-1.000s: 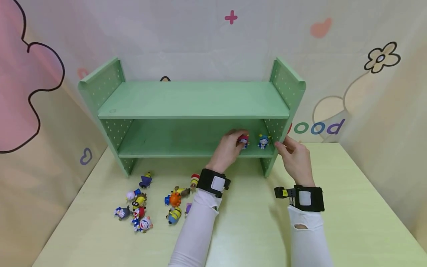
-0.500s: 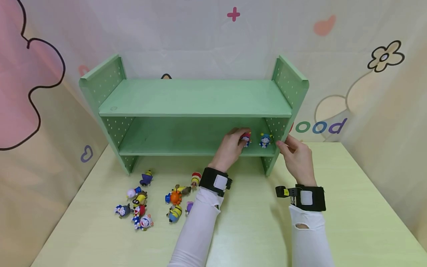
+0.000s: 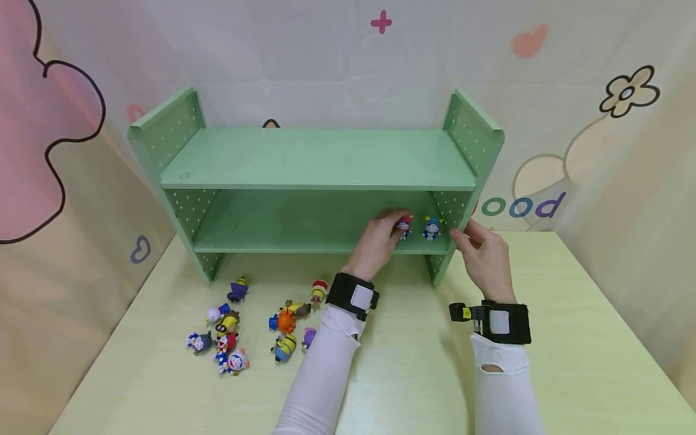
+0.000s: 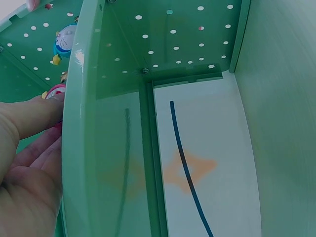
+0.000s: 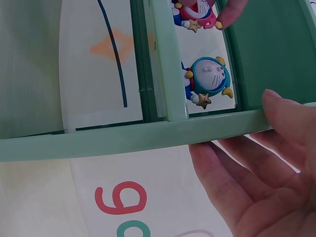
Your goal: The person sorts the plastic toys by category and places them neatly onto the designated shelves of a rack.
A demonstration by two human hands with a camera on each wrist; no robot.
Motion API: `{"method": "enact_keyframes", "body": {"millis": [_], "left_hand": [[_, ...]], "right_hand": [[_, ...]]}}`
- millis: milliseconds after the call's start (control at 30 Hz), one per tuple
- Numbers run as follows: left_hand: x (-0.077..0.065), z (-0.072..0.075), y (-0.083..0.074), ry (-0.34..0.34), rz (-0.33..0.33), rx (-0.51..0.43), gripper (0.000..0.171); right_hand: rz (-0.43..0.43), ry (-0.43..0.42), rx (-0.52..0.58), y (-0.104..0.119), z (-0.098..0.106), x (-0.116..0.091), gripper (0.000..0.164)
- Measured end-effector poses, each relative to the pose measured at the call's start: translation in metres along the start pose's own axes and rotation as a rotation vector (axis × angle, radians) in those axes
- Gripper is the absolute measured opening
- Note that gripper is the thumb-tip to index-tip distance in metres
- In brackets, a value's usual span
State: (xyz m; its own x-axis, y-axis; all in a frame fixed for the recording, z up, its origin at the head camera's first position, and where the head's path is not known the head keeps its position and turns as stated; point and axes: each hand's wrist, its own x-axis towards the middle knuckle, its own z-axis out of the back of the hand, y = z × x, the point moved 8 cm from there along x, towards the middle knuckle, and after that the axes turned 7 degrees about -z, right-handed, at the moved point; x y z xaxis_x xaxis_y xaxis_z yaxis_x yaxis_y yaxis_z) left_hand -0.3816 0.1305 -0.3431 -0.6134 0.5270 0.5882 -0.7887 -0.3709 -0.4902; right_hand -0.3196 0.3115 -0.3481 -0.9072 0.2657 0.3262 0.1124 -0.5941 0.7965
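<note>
My left hand (image 3: 377, 241) pinches a small figurine with a pink-red hat (image 3: 404, 225) on the lower board of a green two-tier shelf (image 3: 318, 158). In the left wrist view the thumb and fingers of the left hand (image 4: 30, 148) partly hide this figurine. Just to its right stands a similar figurine with a blue hat (image 3: 432, 229), which no hand touches. My right hand (image 3: 486, 260) holds the front edge of the shelf's right side panel. The right wrist view shows the thumb of the right hand (image 5: 269, 177) on the inner face, with fingers along the outside.
Several toy figurines lie on the pale table in front of the shelf: a left cluster with a yellow one (image 3: 227, 325), and a middle cluster with an orange one (image 3: 286, 321). A purple-clad figurine (image 3: 237, 290) lies behind the left cluster. A printed curtain (image 3: 326, 66) hangs behind.
My left hand has shifted slightly right with the pink-red-hatted figurine, narrowing the gap to the blue-hatted one. The right hand stays on the side panel. The head view has tilted slightly.
</note>
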Motion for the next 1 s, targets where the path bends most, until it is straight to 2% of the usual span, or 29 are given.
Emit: {"method": "enact_keyframes", "body": {"millis": [300,533,767,1000], "left_hand": [[-0.002,-0.003,0.001,0.01,-0.004,0.009,0.033],[-0.002,-0.003,0.002,0.023,0.022,0.02,0.038],[-0.001,0.003,-0.002,0.059,0.041,-0.014,0.053],[-0.005,0.013,-0.014,0.072,0.025,0.016,0.051]], "right_hand": [[-0.005,0.009,0.006,0.0,-0.001,-0.001,0.041],[0.009,0.006,0.003,0.0,-0.001,0.0,0.041],[0.003,0.009,0.015,0.002,0.001,0.002,0.042],[0.008,0.005,-0.003,0.003,0.0,0.0,0.042]]}}
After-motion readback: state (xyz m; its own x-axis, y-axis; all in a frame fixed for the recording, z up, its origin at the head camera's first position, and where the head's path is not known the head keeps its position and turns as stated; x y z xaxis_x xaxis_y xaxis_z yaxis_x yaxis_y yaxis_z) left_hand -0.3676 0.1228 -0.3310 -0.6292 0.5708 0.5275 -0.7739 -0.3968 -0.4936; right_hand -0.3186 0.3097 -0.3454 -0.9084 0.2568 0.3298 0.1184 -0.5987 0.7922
